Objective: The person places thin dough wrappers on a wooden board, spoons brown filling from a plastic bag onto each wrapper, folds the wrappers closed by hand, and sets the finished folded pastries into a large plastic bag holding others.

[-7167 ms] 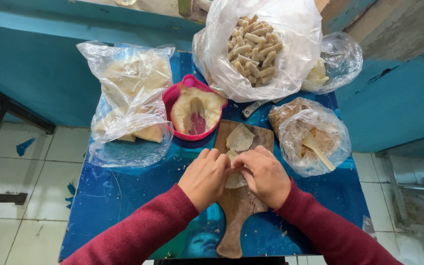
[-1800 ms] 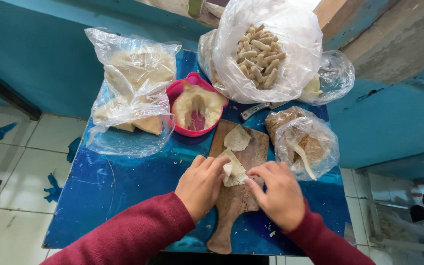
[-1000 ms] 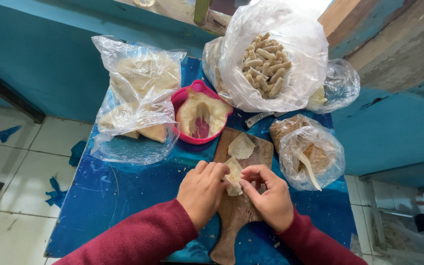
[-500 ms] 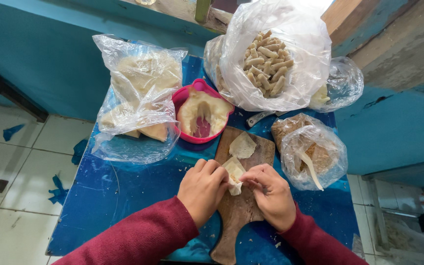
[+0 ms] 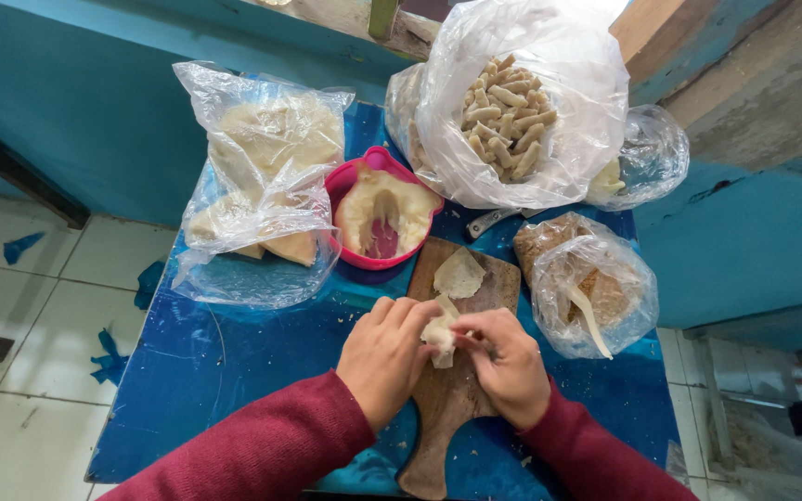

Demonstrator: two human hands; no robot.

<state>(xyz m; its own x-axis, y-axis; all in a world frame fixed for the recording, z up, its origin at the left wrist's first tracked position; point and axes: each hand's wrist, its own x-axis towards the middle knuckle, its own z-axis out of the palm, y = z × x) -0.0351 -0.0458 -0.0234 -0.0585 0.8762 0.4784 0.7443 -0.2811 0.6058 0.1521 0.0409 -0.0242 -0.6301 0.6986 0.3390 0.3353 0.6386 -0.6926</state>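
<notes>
Both hands, left [image 5: 384, 357] and right [image 5: 505, 364], pinch a dough piece [image 5: 440, 331] between closed fingertips above the board [image 5: 447, 399] near the table's [image 5: 225, 362] front edge. Squeezing too hard could likely tear it; a second piece [image 5: 459, 274] lies behind, bags [image 5: 262, 176] beyond.

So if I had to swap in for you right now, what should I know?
Left hand and right hand both pinch one small dough wrapper above the wooden board.
A second wrapper lies flat on the board's far end.
Pink bowl of filling sits beyond it; a bag of finished rolls at the back.
Done: many rolls bagged.
Left: this piece isn't closed, next wrapper untouched.
</notes>
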